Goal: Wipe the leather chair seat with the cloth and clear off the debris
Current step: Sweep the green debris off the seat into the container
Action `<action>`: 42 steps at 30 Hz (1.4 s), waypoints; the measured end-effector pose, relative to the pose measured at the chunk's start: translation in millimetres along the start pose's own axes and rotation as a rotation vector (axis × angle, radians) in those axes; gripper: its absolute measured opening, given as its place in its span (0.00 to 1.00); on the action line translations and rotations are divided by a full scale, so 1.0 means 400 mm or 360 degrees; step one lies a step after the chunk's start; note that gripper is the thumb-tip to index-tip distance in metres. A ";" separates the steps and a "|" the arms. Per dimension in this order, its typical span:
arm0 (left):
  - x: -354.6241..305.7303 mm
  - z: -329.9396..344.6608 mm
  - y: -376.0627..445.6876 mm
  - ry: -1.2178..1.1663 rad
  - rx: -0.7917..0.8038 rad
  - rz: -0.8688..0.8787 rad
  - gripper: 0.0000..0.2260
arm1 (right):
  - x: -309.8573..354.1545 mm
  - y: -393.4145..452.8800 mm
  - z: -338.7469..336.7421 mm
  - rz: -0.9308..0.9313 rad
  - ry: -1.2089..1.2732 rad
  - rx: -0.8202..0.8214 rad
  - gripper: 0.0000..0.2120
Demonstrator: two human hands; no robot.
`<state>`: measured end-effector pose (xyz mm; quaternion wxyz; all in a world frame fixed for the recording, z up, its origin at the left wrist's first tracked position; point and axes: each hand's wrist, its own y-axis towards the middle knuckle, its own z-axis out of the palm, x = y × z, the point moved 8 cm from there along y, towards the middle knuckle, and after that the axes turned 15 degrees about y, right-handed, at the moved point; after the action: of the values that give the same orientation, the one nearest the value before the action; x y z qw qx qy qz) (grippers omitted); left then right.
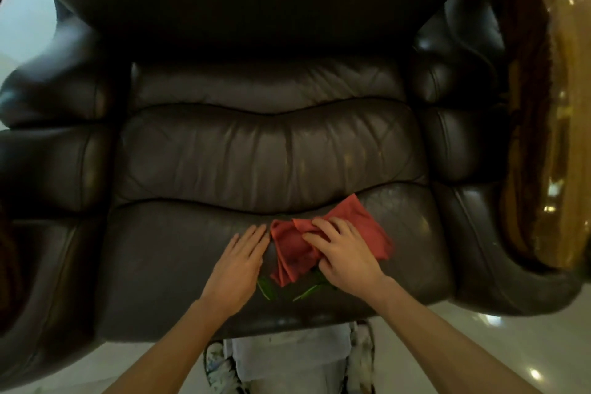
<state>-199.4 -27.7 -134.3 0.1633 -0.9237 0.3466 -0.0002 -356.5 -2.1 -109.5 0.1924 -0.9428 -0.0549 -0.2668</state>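
Note:
A dark brown leather chair seat fills the middle of the head view. A red cloth lies bunched on its front cushion. My right hand presses down on the cloth with its fingers curled into the folds. My left hand lies flat on the leather just left of the cloth, fingers together, holding nothing. A few thin green leaves lie on the seat below the cloth, between my two hands, partly hidden by the cloth and my right hand.
Padded armrests rise on the left and right of the seat, and the dark backrest stands behind. A golden-brown fringed fabric hangs at the far right. Pale glossy floor shows below the seat's front edge.

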 end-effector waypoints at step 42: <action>0.043 0.033 -0.026 -0.0028 -0.1109 -0.0205 0.15 | -0.064 0.003 -0.110 -0.0193 0.0379 -0.1259 0.13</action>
<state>-178.2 -27.4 -145.6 -0.1592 -0.9439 0.2653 0.1156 -399.4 -20.3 -88.9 -0.1955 -0.9016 0.0192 -0.3854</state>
